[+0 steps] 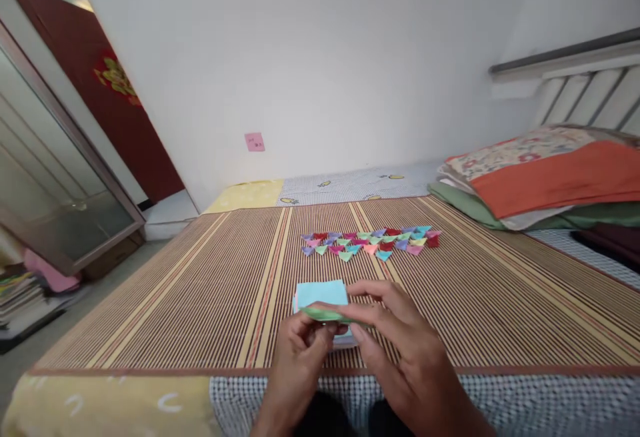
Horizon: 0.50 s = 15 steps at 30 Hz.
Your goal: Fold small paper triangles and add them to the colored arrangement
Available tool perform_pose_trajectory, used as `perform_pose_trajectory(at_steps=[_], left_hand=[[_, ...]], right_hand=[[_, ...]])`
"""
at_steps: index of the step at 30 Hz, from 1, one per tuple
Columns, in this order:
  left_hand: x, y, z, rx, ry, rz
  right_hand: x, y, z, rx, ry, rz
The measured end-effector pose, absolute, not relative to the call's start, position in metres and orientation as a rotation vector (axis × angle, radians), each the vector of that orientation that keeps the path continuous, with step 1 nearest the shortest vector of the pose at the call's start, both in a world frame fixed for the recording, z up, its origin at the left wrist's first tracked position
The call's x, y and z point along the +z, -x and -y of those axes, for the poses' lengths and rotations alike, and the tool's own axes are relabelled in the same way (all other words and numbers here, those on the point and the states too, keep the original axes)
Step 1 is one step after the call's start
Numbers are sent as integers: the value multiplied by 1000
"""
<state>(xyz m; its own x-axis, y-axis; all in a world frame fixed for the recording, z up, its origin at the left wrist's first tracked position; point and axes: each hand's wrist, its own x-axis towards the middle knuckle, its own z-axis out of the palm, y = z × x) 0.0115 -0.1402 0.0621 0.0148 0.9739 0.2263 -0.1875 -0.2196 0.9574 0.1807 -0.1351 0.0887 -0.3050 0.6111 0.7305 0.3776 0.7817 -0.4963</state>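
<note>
1. Grip: left hand (299, 353) pinches the left part of a small, flat piece of folded light-green paper (320, 315), thumb and fingers closed on it.
2. Right hand (407, 340): fingers extended, one laid along the right part of the green paper, thumb below; cannot tell whether it pinches or only touches.
3. Green paper position: held between both hands, in front of a stack of square paper sheets with a light-blue top (321, 291), partly hidden by the hands.
4. Beyond the stack, well apart from it: uneven rows of small folded paper triangles (370, 245) in red, pink, purple, green, blue and yellow.
5. Support: brown-and-tan striped woven mat (200, 297) under stack and triangles.
6. Far right: pile of folded orange, floral and green bedding (545, 173), near a white ribbed radiator (595, 95).
7. Back: plain white wall (350, 57) bearing a square pink paper note (255, 142).
</note>
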Motion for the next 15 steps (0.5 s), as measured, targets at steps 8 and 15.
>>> perform_pose_trajectory(at_steps=[8,15], left_hand=[[80,-19,175,1363,-1433,-934],[81,-27,190,1330,-1510,-937]], right_hand=[[96,-190,167,376,647,1978],[98,-195,180,550,657,1972]])
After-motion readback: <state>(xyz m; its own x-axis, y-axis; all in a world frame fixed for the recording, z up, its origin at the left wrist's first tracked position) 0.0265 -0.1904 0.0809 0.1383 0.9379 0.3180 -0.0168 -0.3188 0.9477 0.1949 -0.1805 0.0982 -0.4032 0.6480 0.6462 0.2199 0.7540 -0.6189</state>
